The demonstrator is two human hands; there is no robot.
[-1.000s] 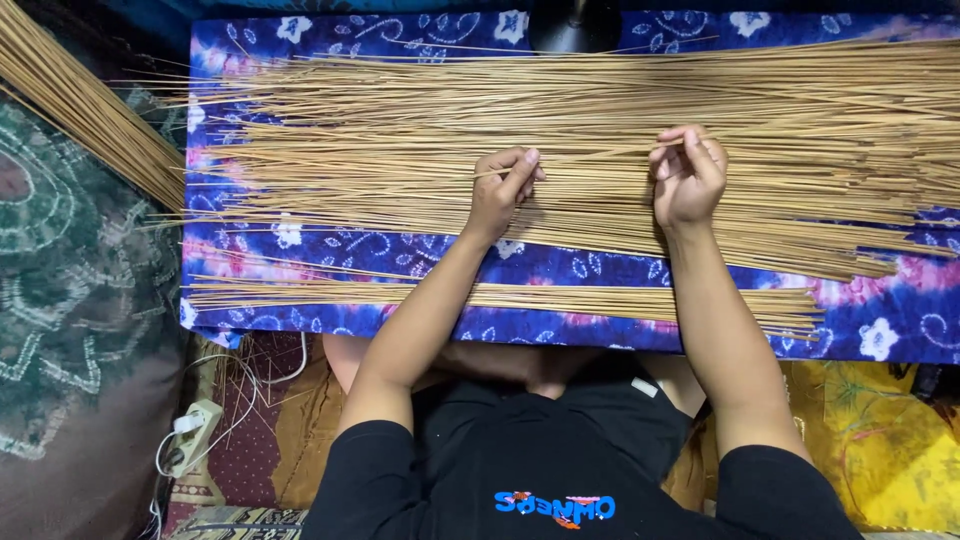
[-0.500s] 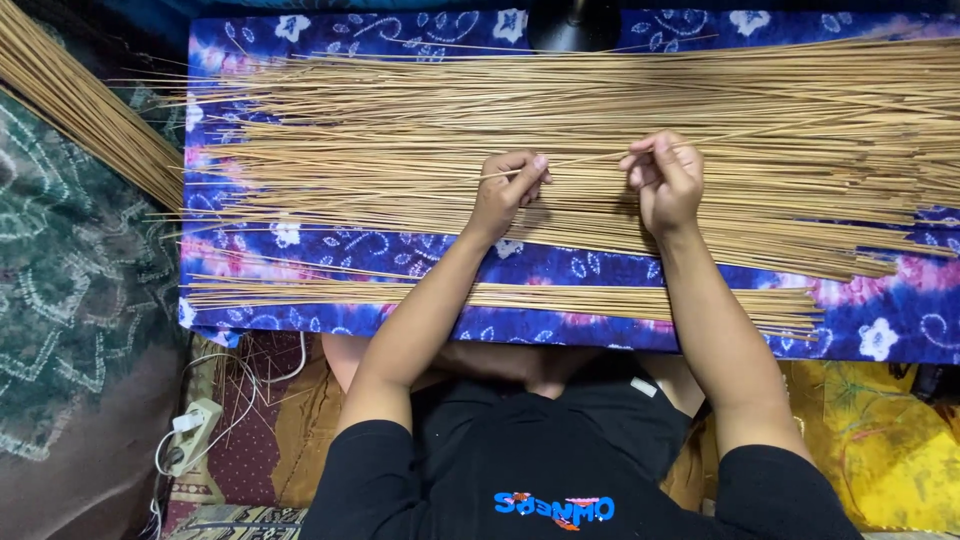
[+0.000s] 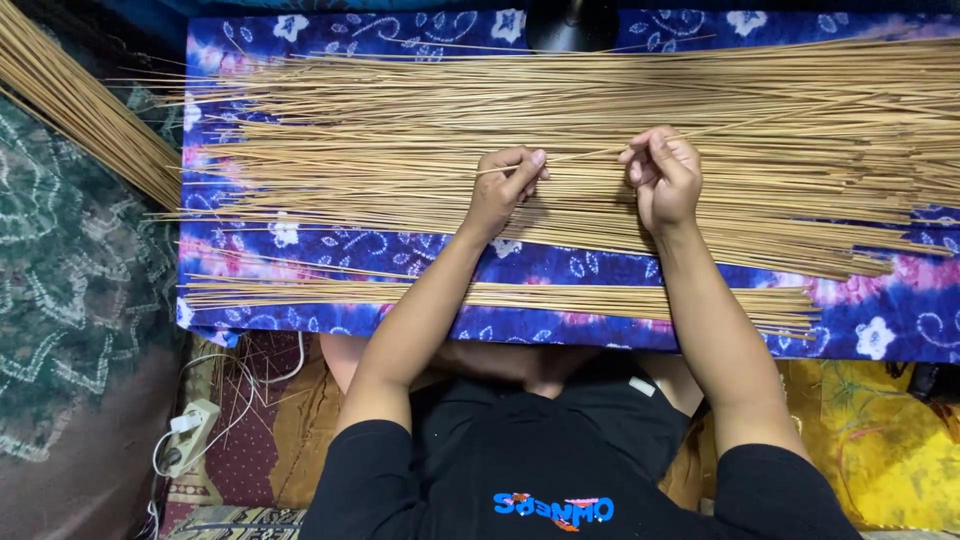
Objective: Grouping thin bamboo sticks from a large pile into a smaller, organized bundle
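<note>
Thin stick (image 3: 585,156) pinched between left hand (image 3: 505,188) and right hand (image 3: 662,178).

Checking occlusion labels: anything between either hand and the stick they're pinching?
Nothing visible. The left hand and right hand both already pinch the same thin stick, lifted slightly above the big pile on the blue cloth.
</note>
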